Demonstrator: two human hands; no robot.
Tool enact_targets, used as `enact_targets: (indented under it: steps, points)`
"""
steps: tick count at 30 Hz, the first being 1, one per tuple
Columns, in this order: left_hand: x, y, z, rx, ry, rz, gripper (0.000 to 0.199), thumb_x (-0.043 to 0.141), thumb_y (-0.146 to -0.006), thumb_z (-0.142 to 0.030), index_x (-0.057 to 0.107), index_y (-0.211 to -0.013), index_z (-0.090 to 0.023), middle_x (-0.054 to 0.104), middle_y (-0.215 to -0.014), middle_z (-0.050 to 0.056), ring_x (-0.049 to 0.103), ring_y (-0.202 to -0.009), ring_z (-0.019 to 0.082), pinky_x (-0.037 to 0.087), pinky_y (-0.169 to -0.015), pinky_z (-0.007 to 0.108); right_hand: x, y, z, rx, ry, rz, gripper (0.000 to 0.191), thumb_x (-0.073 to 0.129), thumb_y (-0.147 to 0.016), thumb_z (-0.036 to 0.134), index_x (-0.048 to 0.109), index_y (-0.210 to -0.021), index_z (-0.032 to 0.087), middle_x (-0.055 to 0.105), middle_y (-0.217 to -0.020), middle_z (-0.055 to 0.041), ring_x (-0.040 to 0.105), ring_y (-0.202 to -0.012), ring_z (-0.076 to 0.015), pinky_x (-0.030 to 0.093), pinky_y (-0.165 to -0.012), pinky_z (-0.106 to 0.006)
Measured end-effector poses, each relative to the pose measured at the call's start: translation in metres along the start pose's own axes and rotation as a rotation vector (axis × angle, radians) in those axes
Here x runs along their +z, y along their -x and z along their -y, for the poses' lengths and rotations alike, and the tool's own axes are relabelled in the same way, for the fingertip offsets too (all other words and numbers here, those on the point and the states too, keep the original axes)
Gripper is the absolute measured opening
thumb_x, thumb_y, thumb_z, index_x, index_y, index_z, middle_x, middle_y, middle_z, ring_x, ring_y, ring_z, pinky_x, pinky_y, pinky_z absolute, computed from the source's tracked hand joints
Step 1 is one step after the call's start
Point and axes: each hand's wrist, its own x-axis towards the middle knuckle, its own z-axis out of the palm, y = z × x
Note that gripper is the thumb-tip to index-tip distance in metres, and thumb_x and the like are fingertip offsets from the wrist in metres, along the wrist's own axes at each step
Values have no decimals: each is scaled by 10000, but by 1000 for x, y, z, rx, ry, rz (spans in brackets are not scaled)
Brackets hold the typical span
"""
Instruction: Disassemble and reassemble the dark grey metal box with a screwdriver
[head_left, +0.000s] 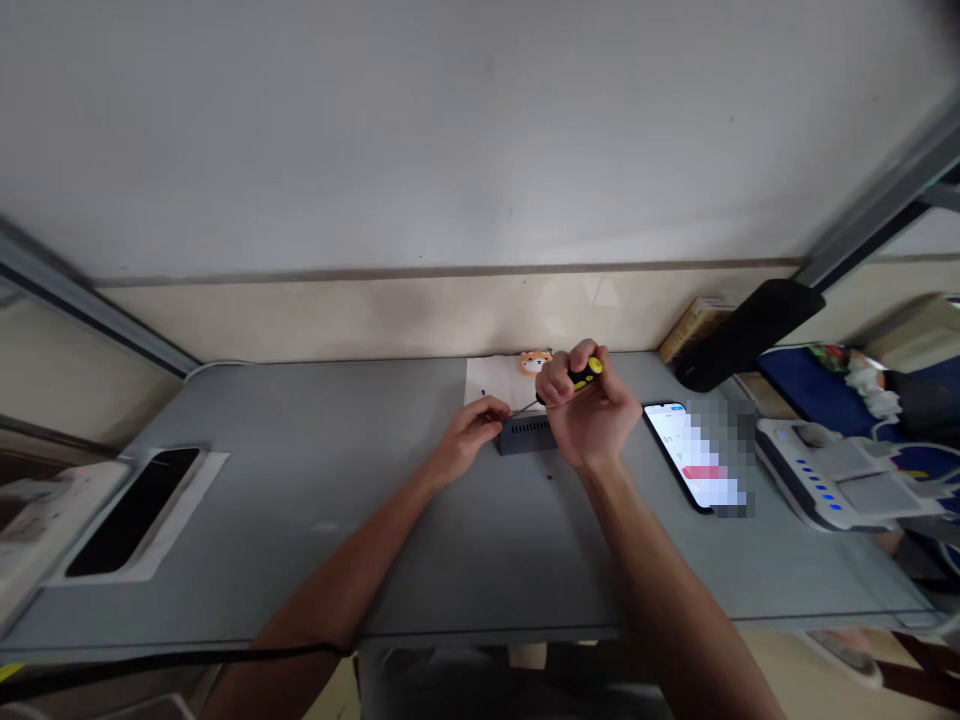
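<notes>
A dark grey box with a row of slots sits on the grey table, between my hands. My right hand is wrapped round the black and yellow handle of a screwdriver. The screwdriver's thin shaft slants down to the left, to the box's left end. There my left hand has its fingers closed by the tip and the box's edge; whether they pinch the box or something small is too small to tell. Behind the box lies a white paper with an orange and white animal-face item.
A lit phone lies right of my right hand. Farther right are a power strip, a black cylinder and a small box. A dark phone lies at the left. A small dark speck is before the box.
</notes>
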Motion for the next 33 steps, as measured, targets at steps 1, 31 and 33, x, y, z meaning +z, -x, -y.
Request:
enact_targets:
  steps: [1,31,33]
  points:
    - [0,0,0,1,7,0,156,576,-801,-338,618,-862,-200,621,-855,32,572,-874,216,457,-841,346,0,0,0,6,0,0,401,558,-924,555,423,-689,260,277,-557,50,234,-508,-139,273,-506,-315]
    - [2,1,4,10,12,-25,135,579,-803,-300,631,-874,-198,639,-885,32,597,-911,210,469,-874,350,7,1,3,1,30,-23,461,532,-940,627,456,-671,261,284,-554,46,248,-492,-138,278,-484,-309]
    - [2,1,5,7,10,-28,142,576,-800,-304,635,-875,-198,634,-877,31,593,-901,209,467,-862,347,6,1,3,-4,39,-21,450,542,-942,607,448,-672,260,282,-559,46,260,-494,-139,298,-486,-310]
